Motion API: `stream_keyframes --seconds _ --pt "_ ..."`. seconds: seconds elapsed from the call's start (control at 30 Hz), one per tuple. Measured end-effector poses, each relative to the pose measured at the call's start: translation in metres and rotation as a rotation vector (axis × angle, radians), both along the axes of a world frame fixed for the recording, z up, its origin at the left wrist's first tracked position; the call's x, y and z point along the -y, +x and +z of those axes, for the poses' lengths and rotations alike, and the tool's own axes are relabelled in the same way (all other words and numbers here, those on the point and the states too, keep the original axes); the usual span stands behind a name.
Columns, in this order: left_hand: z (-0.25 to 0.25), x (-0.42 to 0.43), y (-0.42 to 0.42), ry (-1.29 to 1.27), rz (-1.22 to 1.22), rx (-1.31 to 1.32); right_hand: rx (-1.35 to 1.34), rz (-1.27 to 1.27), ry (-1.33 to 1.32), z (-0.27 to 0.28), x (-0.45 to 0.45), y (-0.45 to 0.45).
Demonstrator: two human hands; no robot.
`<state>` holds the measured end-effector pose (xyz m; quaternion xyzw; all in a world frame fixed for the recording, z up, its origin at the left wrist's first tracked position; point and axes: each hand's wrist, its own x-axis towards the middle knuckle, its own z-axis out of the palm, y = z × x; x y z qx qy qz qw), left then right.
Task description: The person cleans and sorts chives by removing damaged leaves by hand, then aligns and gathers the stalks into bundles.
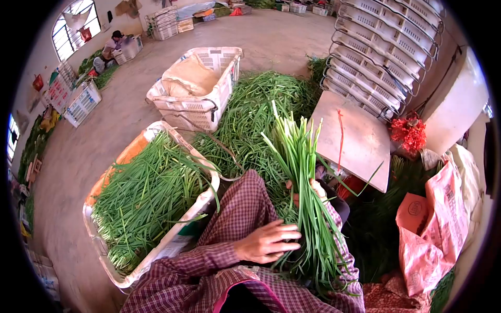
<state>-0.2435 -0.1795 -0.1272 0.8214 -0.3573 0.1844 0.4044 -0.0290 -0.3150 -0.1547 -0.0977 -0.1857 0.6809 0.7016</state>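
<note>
My right hand [318,190] grips a thick bunch of garlic chives [301,161] around its middle, mostly hidden behind the leaves. The pale cut ends point up and away from me, while the long green leaves hang down over my right sleeve. My left hand [269,242] is open beside the drooping leaves, fingers apart and holding nothing; its fingertips are at the edge of the bunch, and I cannot tell whether they touch it. To the left, a white crate [206,201] is filled with more chives [148,193]. A loose heap of chives [255,112] lies beyond my knee.
Another white crate [222,99] with a beige cloth [190,75] stands beyond the filled one. At right are a pale board [357,141] with a red tie on it, stacked crates [383,52], red ties [408,133] and pink sacks [436,229]. Another person [112,47] sits far left.
</note>
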Motion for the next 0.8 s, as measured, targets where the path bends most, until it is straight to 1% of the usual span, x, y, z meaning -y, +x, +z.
stream_keyframes --seconds 0.07,0.1,0.13,0.17,0.2,0.27,0.3,0.33,0.37,0.43,0.47,0.5,0.53,0.6,0.63,0.67,0.73,0.8 --pt "-0.025 -0.045 -0.01 -0.123 0.098 -0.209 0.142 -0.192 -0.145 -0.01 0.011 -0.002" --pt "-0.016 -0.066 -0.015 -0.242 0.218 -0.407 0.129 -0.191 -0.162 -0.027 0.018 0.003" --pt "-0.001 -0.082 -0.011 -0.361 0.342 -0.603 0.236 -0.316 -0.188 -0.016 0.016 -0.007" --pt "0.009 -0.09 -0.004 -0.613 0.341 -0.717 0.366 -0.363 -0.23 -0.017 0.014 -0.009" --pt "0.017 -0.095 0.003 -0.869 0.335 -0.828 0.496 -0.41 -0.272 -0.018 0.013 -0.012" --pt "0.012 -0.099 0.023 -1.068 0.165 -0.805 0.576 -0.486 -0.376 0.02 0.002 -0.042" --pt "0.013 -0.101 0.034 -1.119 0.035 -0.814 0.593 -0.486 -0.373 0.023 -0.002 -0.049" --pt "0.012 -0.1 0.045 -1.203 -0.017 -0.799 0.609 -0.48 -0.374 0.024 -0.004 -0.055" --pt "0.013 -0.099 0.048 -1.258 0.03 -0.76 0.636 -0.433 -0.429 0.028 -0.004 -0.062" --pt "0.013 -0.098 0.053 -1.334 0.12 -0.637 0.616 -0.397 -0.403 0.028 -0.003 -0.074" --pt "0.013 -0.101 0.052 -1.34 0.132 -0.636 0.599 -0.383 -0.393 0.03 -0.001 -0.082" --pt "0.017 -0.104 0.051 -1.392 0.0 -0.661 0.575 -0.32 -0.351 0.026 0.001 -0.084" --pt "0.02 -0.107 0.052 -1.443 -0.136 -0.684 0.574 -0.312 -0.403 0.012 0.005 -0.086" --pt "0.024 -0.109 0.055 -1.358 -0.057 -0.751 0.56 -0.267 -0.401 -0.008 0.011 -0.085" --pt "0.03 -0.113 0.057 -1.38 -0.031 -0.812 0.608 -0.352 -0.396 -0.005 0.01 -0.091" --pt "0.035 -0.117 0.061 -1.401 -0.007 -0.875 0.567 -0.29 -0.402 -0.016 0.016 -0.088" --pt "0.022 -0.136 0.083 -1.447 -0.15 -0.864 0.617 -0.285 -0.417 -0.025 0.024 -0.087" --pt "0.032 -0.14 0.102 -1.472 -0.151 -0.963 0.592 -0.251 -0.411 -0.029 0.034 -0.087"
